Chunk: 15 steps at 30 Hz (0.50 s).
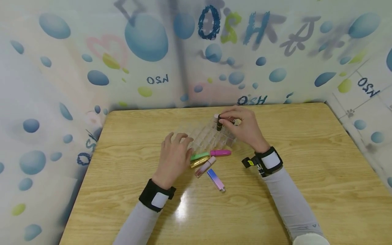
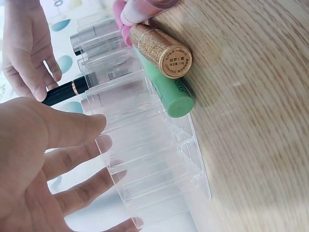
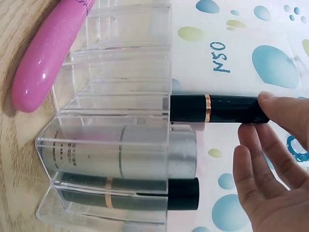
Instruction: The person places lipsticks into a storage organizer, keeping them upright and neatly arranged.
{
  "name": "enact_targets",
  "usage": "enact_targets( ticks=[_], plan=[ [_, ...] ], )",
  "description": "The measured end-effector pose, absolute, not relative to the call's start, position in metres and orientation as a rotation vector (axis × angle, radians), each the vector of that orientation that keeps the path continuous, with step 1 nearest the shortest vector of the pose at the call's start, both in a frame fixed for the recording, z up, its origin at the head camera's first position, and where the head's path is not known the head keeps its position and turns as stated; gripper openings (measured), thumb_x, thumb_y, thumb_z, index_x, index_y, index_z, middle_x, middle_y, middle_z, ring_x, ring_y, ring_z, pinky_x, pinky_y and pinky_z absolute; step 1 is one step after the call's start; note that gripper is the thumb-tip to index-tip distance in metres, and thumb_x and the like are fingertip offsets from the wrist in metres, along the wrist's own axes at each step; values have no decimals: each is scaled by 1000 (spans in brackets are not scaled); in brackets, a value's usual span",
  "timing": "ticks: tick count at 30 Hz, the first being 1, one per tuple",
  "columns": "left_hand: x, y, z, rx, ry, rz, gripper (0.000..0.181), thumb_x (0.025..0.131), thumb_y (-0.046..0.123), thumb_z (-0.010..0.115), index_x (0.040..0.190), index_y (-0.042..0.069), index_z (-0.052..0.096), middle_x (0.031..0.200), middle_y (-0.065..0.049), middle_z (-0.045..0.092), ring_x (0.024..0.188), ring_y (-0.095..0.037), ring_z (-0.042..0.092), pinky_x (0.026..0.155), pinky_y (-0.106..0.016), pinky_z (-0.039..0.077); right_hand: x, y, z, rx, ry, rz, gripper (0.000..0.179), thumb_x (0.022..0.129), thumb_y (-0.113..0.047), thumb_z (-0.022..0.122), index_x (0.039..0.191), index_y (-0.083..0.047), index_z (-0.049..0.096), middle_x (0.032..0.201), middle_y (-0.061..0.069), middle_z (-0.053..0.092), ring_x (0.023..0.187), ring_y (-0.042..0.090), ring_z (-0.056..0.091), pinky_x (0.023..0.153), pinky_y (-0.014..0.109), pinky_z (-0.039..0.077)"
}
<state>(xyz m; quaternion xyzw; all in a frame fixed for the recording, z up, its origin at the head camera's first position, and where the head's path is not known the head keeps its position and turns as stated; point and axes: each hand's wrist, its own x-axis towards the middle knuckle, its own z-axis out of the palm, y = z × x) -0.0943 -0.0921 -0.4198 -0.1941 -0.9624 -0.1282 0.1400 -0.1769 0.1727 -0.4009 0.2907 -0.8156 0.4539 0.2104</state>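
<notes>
My right hand [image 1: 245, 127] pinches a black lipstick tube [image 3: 219, 108] with a gold band between thumb and fingertips. The tube stands upright, its lower end at the mouth of a compartment in a clear plastic organizer [image 1: 202, 137]. In the right wrist view, a silver-capped clear tube [image 3: 116, 152] and another black lipstick [image 3: 183, 194] stand in neighbouring compartments. My left hand [image 1: 174, 156] is spread at the organizer's left side, and its fingertips touch the top rim in the left wrist view. Left of the black tube, the compartments seen there hold nothing.
In front of the organizer lie a green tube [image 1: 199, 156], a magenta tube [image 1: 221, 153], a gold glittery tube [image 1: 199, 162] and a pink lip gloss [image 1: 205, 167]. Nearer me is a blue-to-pink tube [image 1: 216, 180]. A patterned wall backs the wooden table [image 1: 122, 190].
</notes>
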Motion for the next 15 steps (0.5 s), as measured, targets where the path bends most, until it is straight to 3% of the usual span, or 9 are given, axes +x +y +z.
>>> enact_targets(
  ticks=[7,15],
  plan=[
    [-95,-93,-420,-564,-2776,-375,27,93,19,75,118,10,76,127,-14,69,123,-34,62,113,-58,41,-178,176,-404,777,-2312,1243,13,88,-13,80,99,-9,84,104,5,76,86,17,70,73,36,58],
    [-95,-94,-420,-566,-2766,-387,27,92,19,76,117,10,77,125,-14,69,121,-34,63,114,-58,40,-177,173,-404,811,-2324,1257,14,85,-12,82,99,-8,84,103,6,76,81,17,68,72,36,58]
  ],
)
